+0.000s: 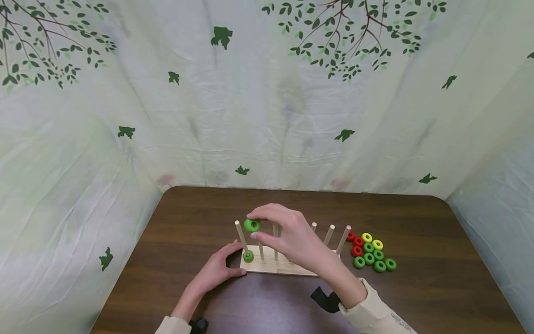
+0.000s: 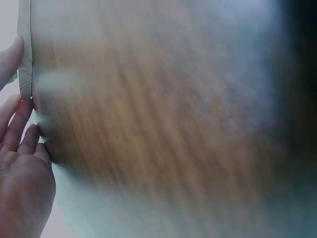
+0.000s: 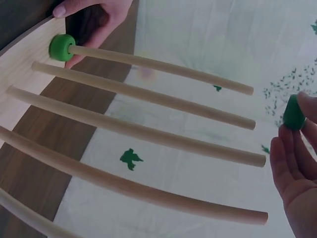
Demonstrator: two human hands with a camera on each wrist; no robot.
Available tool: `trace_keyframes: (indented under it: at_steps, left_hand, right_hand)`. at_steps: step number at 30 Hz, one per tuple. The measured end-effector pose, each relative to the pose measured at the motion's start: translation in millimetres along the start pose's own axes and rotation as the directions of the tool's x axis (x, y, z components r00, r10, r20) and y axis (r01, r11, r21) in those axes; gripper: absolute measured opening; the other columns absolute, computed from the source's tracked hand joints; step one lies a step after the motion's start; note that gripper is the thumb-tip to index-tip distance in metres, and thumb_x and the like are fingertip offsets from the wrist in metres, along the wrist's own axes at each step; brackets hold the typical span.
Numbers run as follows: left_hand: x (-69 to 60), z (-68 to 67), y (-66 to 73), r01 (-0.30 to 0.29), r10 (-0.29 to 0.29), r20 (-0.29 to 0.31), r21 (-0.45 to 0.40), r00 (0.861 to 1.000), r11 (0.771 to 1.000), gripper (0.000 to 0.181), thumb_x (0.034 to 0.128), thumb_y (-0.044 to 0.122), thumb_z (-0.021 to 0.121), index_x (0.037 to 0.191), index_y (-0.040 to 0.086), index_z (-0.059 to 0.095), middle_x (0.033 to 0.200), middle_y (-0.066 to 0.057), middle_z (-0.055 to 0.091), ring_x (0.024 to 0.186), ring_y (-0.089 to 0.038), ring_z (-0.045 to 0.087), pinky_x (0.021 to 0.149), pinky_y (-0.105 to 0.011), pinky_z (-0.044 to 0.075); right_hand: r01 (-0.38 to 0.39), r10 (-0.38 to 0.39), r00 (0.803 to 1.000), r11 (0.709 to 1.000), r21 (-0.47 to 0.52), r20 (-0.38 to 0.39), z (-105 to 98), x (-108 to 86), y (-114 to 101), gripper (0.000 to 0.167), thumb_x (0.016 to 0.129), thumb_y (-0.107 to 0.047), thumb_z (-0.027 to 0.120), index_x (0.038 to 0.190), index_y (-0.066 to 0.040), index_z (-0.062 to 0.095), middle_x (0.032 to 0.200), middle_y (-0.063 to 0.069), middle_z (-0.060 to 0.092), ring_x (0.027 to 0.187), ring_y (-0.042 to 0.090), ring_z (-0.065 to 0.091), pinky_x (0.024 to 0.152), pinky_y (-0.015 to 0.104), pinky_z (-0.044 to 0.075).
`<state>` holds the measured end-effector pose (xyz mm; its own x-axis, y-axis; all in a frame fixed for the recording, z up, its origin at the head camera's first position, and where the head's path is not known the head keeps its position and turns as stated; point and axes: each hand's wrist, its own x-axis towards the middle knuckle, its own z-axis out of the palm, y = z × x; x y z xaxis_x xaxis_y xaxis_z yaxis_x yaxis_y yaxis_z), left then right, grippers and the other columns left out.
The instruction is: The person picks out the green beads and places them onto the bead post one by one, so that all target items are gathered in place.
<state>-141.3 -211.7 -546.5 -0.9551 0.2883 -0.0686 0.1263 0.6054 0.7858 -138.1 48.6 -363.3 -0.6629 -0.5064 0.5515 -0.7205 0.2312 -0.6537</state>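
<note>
Your right hand [image 1: 289, 234] pinches a green ring [image 1: 248, 227] between thumb and fingertips, raised above a wooden board [image 1: 267, 267] that lies on the brown worktop [image 1: 192, 222]. The board's long axis runs from 9 to 3 o'clock, with a row of upright pegs along it. Your left hand [image 1: 217, 270] grips the board's 9 o'clock end, thumb at the near edge and fingers at the far one. The relation that matters most is between the held ring and the peg tips: in the head view the ring sits at 3 o'clock from the tip of the leftmost peg [image 1: 240, 235], just beside it, and above the second peg [image 1: 261, 252]. The right wrist view shows the ring beyond the tips and nearly edge-on, its hole seeming to point roughly along the pegs; which of those two pegs it lines up with, you cannot tell. The right hand is the nearer to the tips, the left hand to the base, where a seated green ring [image 1: 248, 259] circles the leftmost peg. Past the board's 3 o'clock end lie loose red, yellow and green rings.
</note>
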Motion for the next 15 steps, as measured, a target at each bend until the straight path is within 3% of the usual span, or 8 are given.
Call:
trace_keyframes:
  at_steps: [8,15]
  left_hand:
    - [0.6,-0.4,-0.8,0.01,-0.01,0.003,0.004,1.0,1.0,0.07,0.0743,0.029,0.088,0.137,0.022,0.058,0.148,-0.007,0.046,0.141,-0.027,0.035,0.108,-0.054,0.032]
    - [-0.7,-0.1,-0.5,0.003,-0.003,0.001,-0.004,1.0,1.0,0.071,0.0732,0.028,0.088,0.137,0.021,0.058,0.147,-0.007,0.047,0.14,-0.028,0.036,0.108,-0.054,0.032]
  right_hand:
    - [-0.02,0.02,1.0,1.0,-0.003,0.011,7.9,10.9,0.6,0.037,0.085,-0.008,0.078,0.12,-0.015,0.068,0.12,-0.008,0.064,0.11,0.004,0.058,0.092,0.025,0.047]
    - [-0.057,0.061,0.996,0.997,-0.054,0.069,11.5,19.4,1.9,0.038,0.086,-0.01,0.077,0.123,-0.014,0.067,0.12,-0.006,0.064,0.106,0.004,0.059,0.087,0.028,0.05]
